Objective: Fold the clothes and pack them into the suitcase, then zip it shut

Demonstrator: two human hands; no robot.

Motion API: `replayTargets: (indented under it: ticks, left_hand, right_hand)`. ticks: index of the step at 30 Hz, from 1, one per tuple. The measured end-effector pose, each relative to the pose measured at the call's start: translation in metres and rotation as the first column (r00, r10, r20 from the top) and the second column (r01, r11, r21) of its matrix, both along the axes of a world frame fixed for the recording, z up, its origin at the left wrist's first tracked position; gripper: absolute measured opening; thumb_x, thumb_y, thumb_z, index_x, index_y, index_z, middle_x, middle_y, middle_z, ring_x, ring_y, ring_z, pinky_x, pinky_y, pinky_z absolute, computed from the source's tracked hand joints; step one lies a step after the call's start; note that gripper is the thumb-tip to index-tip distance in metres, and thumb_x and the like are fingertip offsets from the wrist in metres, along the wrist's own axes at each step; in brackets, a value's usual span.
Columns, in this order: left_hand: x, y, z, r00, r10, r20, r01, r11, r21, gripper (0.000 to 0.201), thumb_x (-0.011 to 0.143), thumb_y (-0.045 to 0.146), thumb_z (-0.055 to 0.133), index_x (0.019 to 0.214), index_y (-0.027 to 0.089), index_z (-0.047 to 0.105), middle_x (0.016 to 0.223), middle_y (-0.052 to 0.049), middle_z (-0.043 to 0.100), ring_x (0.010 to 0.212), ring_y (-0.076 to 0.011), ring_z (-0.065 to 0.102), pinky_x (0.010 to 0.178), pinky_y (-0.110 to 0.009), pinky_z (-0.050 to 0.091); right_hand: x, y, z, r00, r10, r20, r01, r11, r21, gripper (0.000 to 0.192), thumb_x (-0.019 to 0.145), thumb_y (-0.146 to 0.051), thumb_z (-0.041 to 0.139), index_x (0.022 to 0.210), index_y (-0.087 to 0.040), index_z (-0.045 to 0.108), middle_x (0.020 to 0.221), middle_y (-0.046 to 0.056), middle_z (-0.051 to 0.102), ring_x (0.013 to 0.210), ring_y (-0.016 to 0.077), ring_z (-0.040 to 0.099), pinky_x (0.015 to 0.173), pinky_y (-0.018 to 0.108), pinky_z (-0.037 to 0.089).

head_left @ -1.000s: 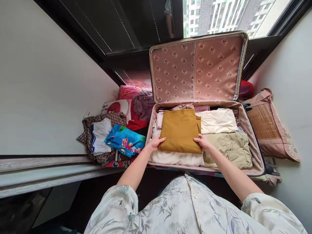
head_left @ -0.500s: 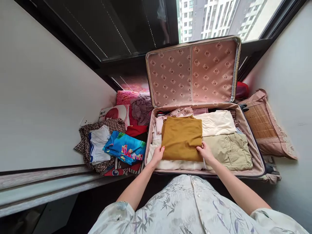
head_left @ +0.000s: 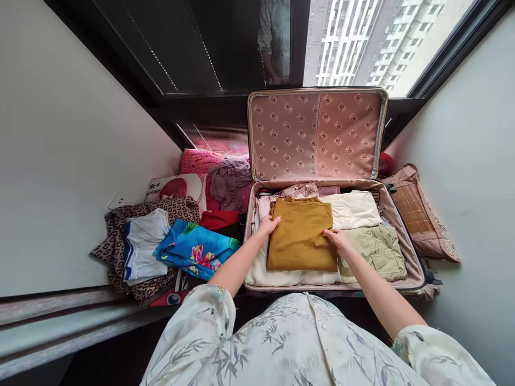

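At nine o'clock of the open suitcase (head_left: 406, 252) lies a loose heap of clothes: a leopard-print piece (head_left: 120, 220), a white garment (head_left: 142, 241), a blue floral one (head_left: 197, 247), with a red item (head_left: 219, 219) and purple cloth (head_left: 229, 179) behind.

Risk, as a judgement: the folded mustard garment (head_left: 301, 236) sits on a cream layer (head_left: 281, 276) at the case's seven o'clock quarter — uneven pressure from one side could skew the fold or drag the layer beneath into creases.

The left hand (head_left: 269, 225) rests at the garment's ten o'clock corner, fingers together and curled over the edge, forearm angled in from seven o'clock. The right hand (head_left: 336, 238) lies flat on its three o'clock edge, fingers together, pressing down — beside the khaki garment (head_left: 376, 252) and cream top (head_left: 354, 209).
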State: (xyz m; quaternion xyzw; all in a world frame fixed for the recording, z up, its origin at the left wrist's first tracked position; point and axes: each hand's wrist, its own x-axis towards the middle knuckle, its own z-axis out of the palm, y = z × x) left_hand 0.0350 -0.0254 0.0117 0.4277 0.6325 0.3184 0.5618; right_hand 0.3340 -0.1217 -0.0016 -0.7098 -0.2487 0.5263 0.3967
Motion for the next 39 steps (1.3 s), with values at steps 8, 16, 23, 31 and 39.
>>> replayTargets:
  ticks: [8, 16, 23, 31, 39]
  left_hand:
    - [0.001, 0.01, -0.001, 0.935, -0.033, 0.353, 0.048, 0.998, -0.033, 0.042, 0.072, 0.036, 0.078, 0.107, 0.015, 0.071, 0.096, -0.01, 0.078, 0.087, -0.0221, 0.073, 0.084, -0.036, 0.059]
    - [0.009, 0.021, -0.008, 0.998, 0.062, 0.02, -0.06, 0.994, -0.089, 0.03, 0.075, 0.035, 0.079, 0.095, 0.016, 0.068, 0.096, -0.014, 0.076, 0.099, -0.029, 0.073, 0.09, -0.041, 0.057]
    - [0.0, -0.015, -0.014, 0.91, 0.104, -0.4, -0.103, 0.994, 0.025, 0.054, 0.072, 0.026, 0.081, 0.12, 0.02, 0.056, 0.133, -0.017, 0.064, 0.121, -0.0283, 0.063, 0.104, -0.039, 0.047]
    - [-0.003, -0.025, 0.003, 0.88, -0.004, -0.475, -0.037, 0.996, -0.078, 0.035, 0.067, 0.036, 0.086, 0.092, 0.02, 0.067, 0.096, -0.012, 0.073, 0.097, -0.0295, 0.07, 0.087, -0.038, 0.049]
    - [-0.003, -0.011, 0.018, 0.872, 0.014, -0.49, -0.004, 1.0, 0.023, 0.012, 0.074, 0.022, 0.073, 0.075, 0.02, 0.062, 0.083, -0.006, 0.071, 0.087, -0.0237, 0.068, 0.082, -0.032, 0.049]
  right_hand:
    - [-0.009, 0.005, 0.008, 0.995, 0.049, -0.089, -0.033, 0.984, 0.177, 0.073, 0.056, -0.042, 0.077, 0.127, -0.029, 0.063, 0.116, 0.004, 0.077, 0.1, 0.024, 0.072, 0.085, 0.035, 0.059]
    - [0.0, 0.011, 0.0, 0.984, 0.036, 0.173, -0.043, 0.998, 0.037, 0.048, 0.065, -0.042, 0.064, 0.109, -0.022, 0.063, 0.095, 0.006, 0.076, 0.091, 0.0248, 0.071, 0.08, 0.033, 0.057]
    - [-0.008, 0.002, -0.004, 0.892, -0.022, 0.452, 0.025, 1.0, 0.001, 0.052, 0.066, -0.045, 0.071, 0.111, -0.022, 0.058, 0.129, 0.017, 0.066, 0.129, 0.0327, 0.057, 0.109, 0.042, 0.045]
    - [-0.008, 0.0, 0.004, 0.967, 0.003, 0.256, 0.018, 0.996, -0.082, 0.043, 0.063, -0.041, 0.077, 0.1, -0.021, 0.068, 0.102, 0.012, 0.077, 0.103, 0.0315, 0.071, 0.084, 0.038, 0.057]
    - [-0.006, 0.005, 0.018, 0.998, 0.024, -0.059, -0.027, 0.999, -0.04, 0.029, 0.064, -0.032, 0.074, 0.09, -0.022, 0.068, 0.093, 0.008, 0.08, 0.086, 0.0262, 0.076, 0.07, 0.032, 0.06]
